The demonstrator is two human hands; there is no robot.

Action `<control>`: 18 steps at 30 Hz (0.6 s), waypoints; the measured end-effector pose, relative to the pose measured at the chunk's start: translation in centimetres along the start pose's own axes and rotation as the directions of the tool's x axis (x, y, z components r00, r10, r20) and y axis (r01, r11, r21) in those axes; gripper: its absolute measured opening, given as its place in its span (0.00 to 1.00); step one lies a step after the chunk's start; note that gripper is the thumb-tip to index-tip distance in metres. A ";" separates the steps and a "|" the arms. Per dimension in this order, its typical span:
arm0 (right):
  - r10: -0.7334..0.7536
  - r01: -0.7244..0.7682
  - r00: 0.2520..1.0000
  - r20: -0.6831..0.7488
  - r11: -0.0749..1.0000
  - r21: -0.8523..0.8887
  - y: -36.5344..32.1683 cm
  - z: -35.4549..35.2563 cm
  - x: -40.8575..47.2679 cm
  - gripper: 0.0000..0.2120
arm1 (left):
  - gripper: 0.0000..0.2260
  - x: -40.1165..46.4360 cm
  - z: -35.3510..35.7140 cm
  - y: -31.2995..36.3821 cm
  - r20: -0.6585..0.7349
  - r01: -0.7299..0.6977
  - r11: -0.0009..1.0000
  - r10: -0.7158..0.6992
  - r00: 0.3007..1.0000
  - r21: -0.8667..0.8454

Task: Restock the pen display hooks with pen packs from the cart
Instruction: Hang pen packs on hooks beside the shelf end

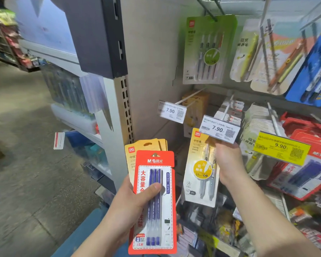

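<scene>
My left hand [132, 203] grips a stack of pen packs low in the middle: a red pack with blue pens [154, 201] in front, several yellow packs [146, 147] fanned behind it. My right hand [228, 162] holds another yellow pen pack [200, 173] by its top, just under a white 7.90 price tag [219, 129] at the tip of a display hook [228, 108]. To the left, a long hook [189, 96] with its own 7.90 tag [171, 111] carries yellow packs only at its far back.
A green pen pack [208, 51] hangs above. Cream, orange and blue packs fill the upper right hooks. Red packs [304, 169] and a yellow 9.90 tag [282, 148] crowd the right. A perforated shelf upright [126, 108] stands left; the aisle floor opens beyond it. A blue cart edge [85, 232] lies below.
</scene>
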State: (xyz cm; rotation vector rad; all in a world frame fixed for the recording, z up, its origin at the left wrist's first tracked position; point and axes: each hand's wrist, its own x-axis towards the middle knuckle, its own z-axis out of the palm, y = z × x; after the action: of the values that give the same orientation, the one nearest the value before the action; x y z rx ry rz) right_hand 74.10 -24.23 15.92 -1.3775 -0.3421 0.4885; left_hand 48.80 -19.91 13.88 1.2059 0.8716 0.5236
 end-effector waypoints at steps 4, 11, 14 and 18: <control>-0.109 0.112 0.994 0.024 0.979 -0.169 0.8 1.2 -0.5 0.06 | 0.24 -0.2 -0.4 -0.1 -0.003 -0.003 1.000 0.003 1.000 0.013; -0.187 0.225 0.967 0.171 0.944 -0.241 1.1 4.9 -0.7 0.05 | 0.27 -0.3 -0.9 0.2 -0.004 -0.010 1.000 0.010 1.000 -0.018; -0.186 0.225 0.964 0.189 0.950 -0.217 1.1 6.1 -0.7 0.09 | 0.29 -0.4 -1.1 0.4 -0.011 -0.014 0.999 0.014 1.000 -0.032; -0.175 0.201 0.966 0.192 0.971 -0.129 0.6 7.2 -0.4 0.20 | 0.26 -0.3 -1.2 0.5 -0.022 -0.025 0.999 0.025 0.999 -0.025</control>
State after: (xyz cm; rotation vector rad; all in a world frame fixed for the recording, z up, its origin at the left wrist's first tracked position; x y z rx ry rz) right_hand 70.05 -18.26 16.58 -1.4299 -0.6622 0.4365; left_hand 47.67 -19.30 14.31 1.1908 0.8669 0.5675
